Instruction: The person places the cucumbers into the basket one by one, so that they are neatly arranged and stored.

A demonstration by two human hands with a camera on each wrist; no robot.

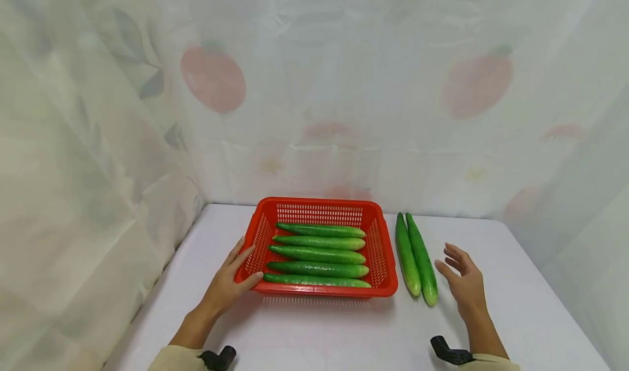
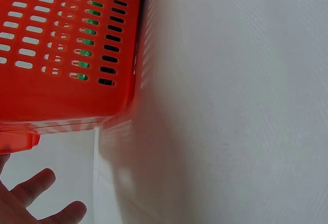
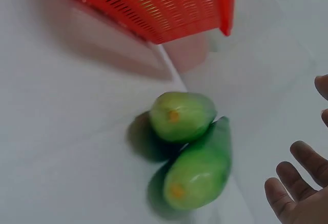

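Two cucumbers [image 1: 415,257] lying side by side at centre right of frame, beside red basket [image 1: 380,270]. Probably firm, smooth, light; best gripped around middle. Right hand [image 1: 464,283] spread wide, holding nothing. Left hand [image 1: 228,281] resting flat on basket corner.

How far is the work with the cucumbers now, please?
Five cucumbers already lie in rows inside the red basket. The left hand rests open against the basket's near left corner. The right hand is open beside the two cucumbers on the table, holding nothing. Those two look like what is left.
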